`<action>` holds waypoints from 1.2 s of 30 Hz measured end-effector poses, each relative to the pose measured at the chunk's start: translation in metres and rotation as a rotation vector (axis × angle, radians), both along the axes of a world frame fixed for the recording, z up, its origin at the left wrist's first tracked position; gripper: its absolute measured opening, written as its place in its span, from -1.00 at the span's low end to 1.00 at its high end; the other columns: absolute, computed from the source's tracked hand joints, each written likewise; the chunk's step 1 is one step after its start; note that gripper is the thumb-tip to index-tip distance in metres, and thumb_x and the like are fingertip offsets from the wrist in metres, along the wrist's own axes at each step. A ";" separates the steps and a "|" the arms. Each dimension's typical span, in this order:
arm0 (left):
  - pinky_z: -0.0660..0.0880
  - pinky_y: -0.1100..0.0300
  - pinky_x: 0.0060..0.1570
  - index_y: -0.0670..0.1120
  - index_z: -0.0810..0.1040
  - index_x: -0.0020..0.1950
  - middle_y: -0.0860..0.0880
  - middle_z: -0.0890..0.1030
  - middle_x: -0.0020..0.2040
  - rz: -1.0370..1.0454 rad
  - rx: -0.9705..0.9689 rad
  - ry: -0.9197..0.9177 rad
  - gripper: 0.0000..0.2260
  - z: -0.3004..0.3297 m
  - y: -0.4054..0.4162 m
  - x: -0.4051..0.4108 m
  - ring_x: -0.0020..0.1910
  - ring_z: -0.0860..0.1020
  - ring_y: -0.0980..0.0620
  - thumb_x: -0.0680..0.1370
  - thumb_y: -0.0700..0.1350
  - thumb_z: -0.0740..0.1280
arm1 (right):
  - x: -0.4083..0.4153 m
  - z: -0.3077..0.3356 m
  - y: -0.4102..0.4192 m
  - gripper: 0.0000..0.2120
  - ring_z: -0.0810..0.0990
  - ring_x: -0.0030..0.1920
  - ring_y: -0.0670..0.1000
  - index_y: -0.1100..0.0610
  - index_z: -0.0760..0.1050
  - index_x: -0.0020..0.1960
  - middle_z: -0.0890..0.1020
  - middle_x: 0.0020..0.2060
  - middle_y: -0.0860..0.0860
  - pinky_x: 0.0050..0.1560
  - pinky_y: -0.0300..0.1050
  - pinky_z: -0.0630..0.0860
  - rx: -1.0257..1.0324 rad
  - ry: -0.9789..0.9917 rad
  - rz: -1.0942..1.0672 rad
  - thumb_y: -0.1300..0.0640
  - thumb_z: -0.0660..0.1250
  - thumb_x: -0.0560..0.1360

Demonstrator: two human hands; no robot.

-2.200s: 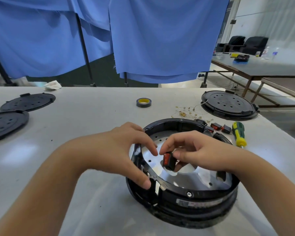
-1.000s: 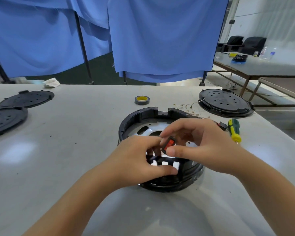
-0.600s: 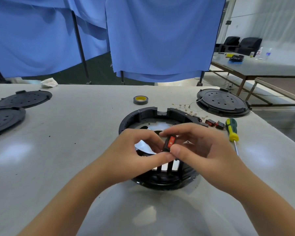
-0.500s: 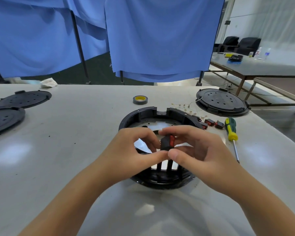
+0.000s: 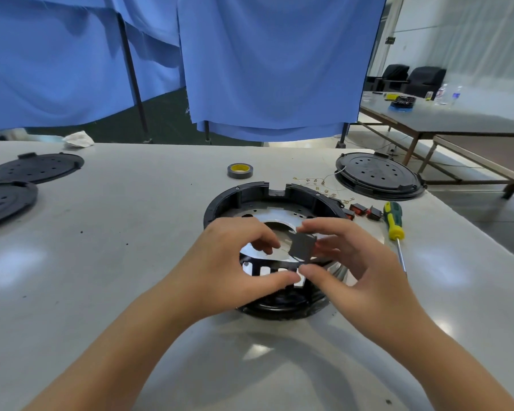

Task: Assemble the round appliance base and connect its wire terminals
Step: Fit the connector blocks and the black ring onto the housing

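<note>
Round base sits open side up on the surface, directly under both hands. Right hand pinches a small dark switch block between thumb and curled fingers, just above the near rim. Left hand has its fingers curled narrow, thumb tip meeting the right thumb; judged next: seat block downward into near-rim slot.

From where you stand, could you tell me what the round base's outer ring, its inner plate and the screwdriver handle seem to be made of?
Outer ring: black, matte, moulded notches, likely plastic.
Inner plate: bright, mirror-like, punched holes, probably sheet metal.
Screwdriver handle: green and yellow, smooth, likely plastic or rubber.
</note>
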State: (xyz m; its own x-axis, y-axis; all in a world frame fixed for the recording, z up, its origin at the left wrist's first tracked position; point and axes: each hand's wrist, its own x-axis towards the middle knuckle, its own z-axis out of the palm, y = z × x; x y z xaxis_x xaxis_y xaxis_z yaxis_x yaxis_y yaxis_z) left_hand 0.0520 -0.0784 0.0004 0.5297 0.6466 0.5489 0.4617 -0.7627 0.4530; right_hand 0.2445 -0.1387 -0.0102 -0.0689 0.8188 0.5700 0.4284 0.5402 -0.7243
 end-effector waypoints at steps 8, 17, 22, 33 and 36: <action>0.45 0.21 -0.33 0.00 0.62 -0.24 0.13 0.59 -0.39 0.042 0.008 0.145 -0.66 -0.012 0.001 0.007 -0.38 0.52 0.12 0.36 0.26 0.30 | 0.001 -0.003 -0.002 -0.56 0.58 0.00 -0.10 0.07 0.53 0.15 0.57 0.02 -0.11 0.03 -0.18 0.53 0.121 -0.253 -0.052 0.27 0.54 0.31; 0.41 0.16 -0.33 0.00 0.64 -0.23 0.08 0.56 -0.41 0.103 -0.037 0.142 -0.67 -0.013 0.003 0.007 -0.38 0.49 0.08 0.35 0.26 0.46 | 0.008 -0.018 -0.012 -0.72 0.58 0.03 0.04 0.28 0.59 0.06 0.62 -0.01 0.09 0.08 -0.11 0.52 0.477 -0.429 -0.183 0.30 0.48 0.35; 0.37 0.19 -0.33 0.00 0.64 -0.22 0.08 0.56 -0.40 0.122 -0.049 0.164 -0.68 -0.013 0.002 0.007 -0.37 0.49 0.07 0.35 0.25 0.43 | 0.008 -0.026 -0.010 -0.74 0.59 0.00 0.07 0.29 0.59 0.03 0.60 -0.03 0.12 0.02 -0.06 0.54 0.460 -0.487 -0.136 0.31 0.45 0.35; 0.40 0.17 -0.35 0.01 0.63 -0.22 0.07 0.57 -0.39 0.111 -0.042 0.177 -0.73 -0.013 0.002 0.006 -0.38 0.50 0.09 0.37 0.21 0.45 | 0.011 -0.030 -0.011 -0.75 0.57 -0.03 0.08 0.27 0.59 0.05 0.55 -0.04 0.13 -0.05 -0.06 0.54 0.382 -0.549 -0.096 0.29 0.44 0.37; 0.45 0.13 -0.35 0.01 0.62 -0.23 0.06 0.58 -0.40 0.097 -0.059 0.176 -0.73 -0.012 0.001 0.006 -0.37 0.52 0.09 0.36 0.21 0.37 | 0.011 -0.030 -0.011 -0.74 0.56 -0.03 0.07 0.26 0.59 0.06 0.55 -0.03 0.12 -0.05 -0.07 0.54 0.379 -0.551 -0.087 0.27 0.45 0.38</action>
